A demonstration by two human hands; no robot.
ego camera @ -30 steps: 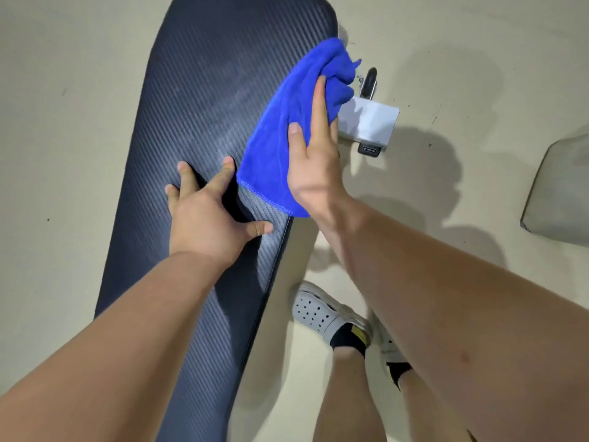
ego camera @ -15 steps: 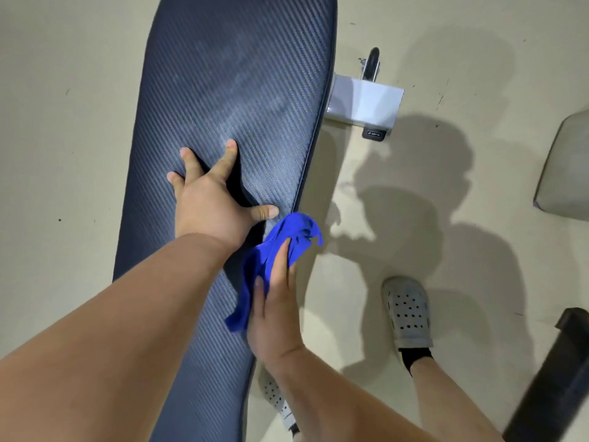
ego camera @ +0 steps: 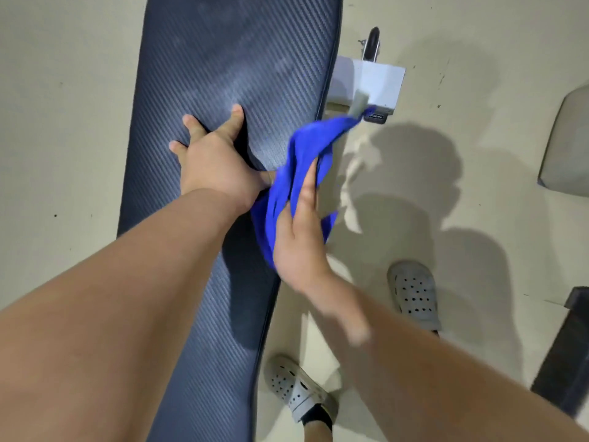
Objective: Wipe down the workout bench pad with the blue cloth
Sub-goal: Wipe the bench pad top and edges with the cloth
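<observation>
A long dark navy bench pad [ego camera: 236, 59] with a woven texture runs from the top of the view down to the bottom. My left hand [ego camera: 213, 164] lies flat on its middle, fingers spread, holding nothing. The blue cloth [ego camera: 306, 154] is bunched along the pad's right edge, and my right hand [ego camera: 299, 240] presses it against that edge. The cloth's upper end trails toward the white frame block. Part of my left thumb is hidden behind the cloth.
A white bench frame block [ego camera: 373, 81] with a black knob sticks out to the right of the pad. My two feet in grey perforated clogs [ego camera: 412, 291] stand on the beige floor. A grey pad [ego camera: 567, 148] lies at far right, a black bar [ego camera: 564, 355] at lower right.
My right hand swept the cloth from the pad's upper right edge down toward me, and has now come back up along the edge a little. My left hand has stayed planted on the pad.
</observation>
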